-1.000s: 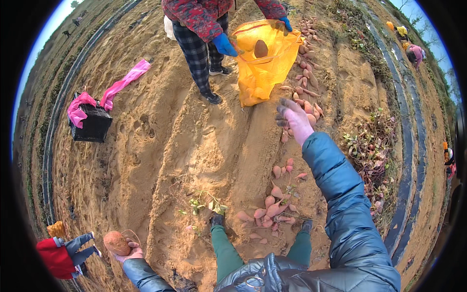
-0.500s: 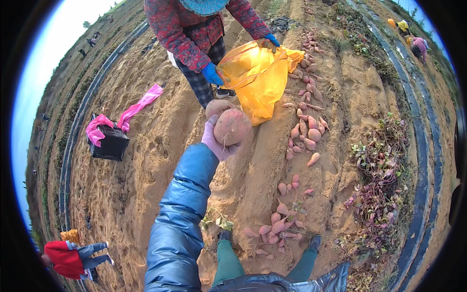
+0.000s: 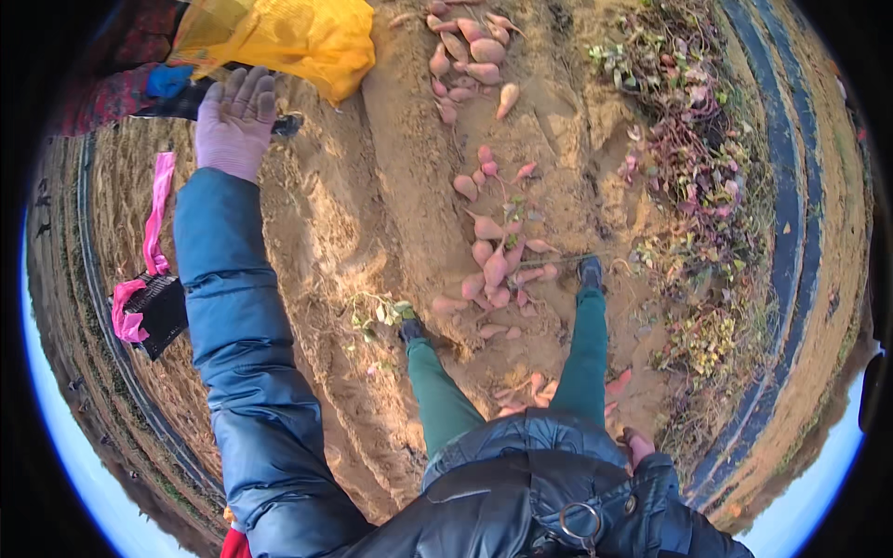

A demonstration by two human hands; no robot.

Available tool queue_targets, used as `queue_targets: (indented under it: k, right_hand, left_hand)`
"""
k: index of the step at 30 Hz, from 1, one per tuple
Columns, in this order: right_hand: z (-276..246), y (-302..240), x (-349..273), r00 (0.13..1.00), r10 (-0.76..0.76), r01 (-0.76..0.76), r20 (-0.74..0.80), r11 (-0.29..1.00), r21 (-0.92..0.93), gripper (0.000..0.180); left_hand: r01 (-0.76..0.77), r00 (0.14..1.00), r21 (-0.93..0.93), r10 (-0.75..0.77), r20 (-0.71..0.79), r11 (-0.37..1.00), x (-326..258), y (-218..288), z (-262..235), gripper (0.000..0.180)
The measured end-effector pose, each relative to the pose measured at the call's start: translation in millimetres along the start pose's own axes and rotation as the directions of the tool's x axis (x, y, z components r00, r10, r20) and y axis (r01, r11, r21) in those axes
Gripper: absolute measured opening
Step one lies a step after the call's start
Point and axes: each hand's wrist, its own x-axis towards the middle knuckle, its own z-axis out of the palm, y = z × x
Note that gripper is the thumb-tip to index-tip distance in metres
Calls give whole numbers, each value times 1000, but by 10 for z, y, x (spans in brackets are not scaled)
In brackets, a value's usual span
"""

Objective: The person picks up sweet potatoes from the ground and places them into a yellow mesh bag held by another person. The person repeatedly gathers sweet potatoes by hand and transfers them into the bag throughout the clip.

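My left hand [image 3: 237,126], in a pale, soil-stained glove, reaches out at the upper left with its fingers stretched and nothing in it. Just beyond it is a yellow mesh bag [image 3: 288,42], beside another person's blue-gloved hand [image 3: 168,81]. My right hand [image 3: 638,447] is low by my right hip, mostly hidden by the sleeve; its fingers are too small to read. Between my feet lies a pile of sweet potatoes [image 3: 496,268]. Further ahead, more sweet potatoes [image 3: 474,51] lie in a row on the soil.
At left stands a black crate [image 3: 160,314] with pink cloth [image 3: 158,214] trailing from it. Pulled vines [image 3: 693,121] form a strip on the right, beside dark plastic sheeting [image 3: 791,186]. A leafy sprig [image 3: 377,312] lies near my left foot. More sweet potatoes [image 3: 535,386] are close to my legs.
The two large sweet potatoes have left my left hand, which is now open. My view has tilted down, so the bag and the other person sit higher and further left. My right hand has come into view.
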Motion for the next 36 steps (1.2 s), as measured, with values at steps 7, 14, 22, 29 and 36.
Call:
queue_targets:
  k: [7,14,22,29,36]
  right_hand:
    - [843,-1178,891,944,-317,329,87,897,-296,50]
    - [2730,-1903,2321,837,-349,495,422,811,-312,42]
    - [4135,-2192,3570,794,-549,596,262,617,-514,41]
    - [4730,-2196,3635,747,-628,665,221,688,-292,47]
    - [3673,-1999,2829,702,-672,652,237,740,166,49]
  left_hand:
    - [468,824,-190,-504,-261,863,-2467,-2042,-1809,50]
    - [824,437,-115,-751,-495,555,-4036,-3895,-2195,52]
    - [833,540,146,-729,-421,533,-4033,-4977,-2155,42]
    - [828,544,-10,-806,-233,561,-3860,-4976,-2264,42]
    - [814,545,-36,-785,-294,579,-3789,-4954,-2452,44]
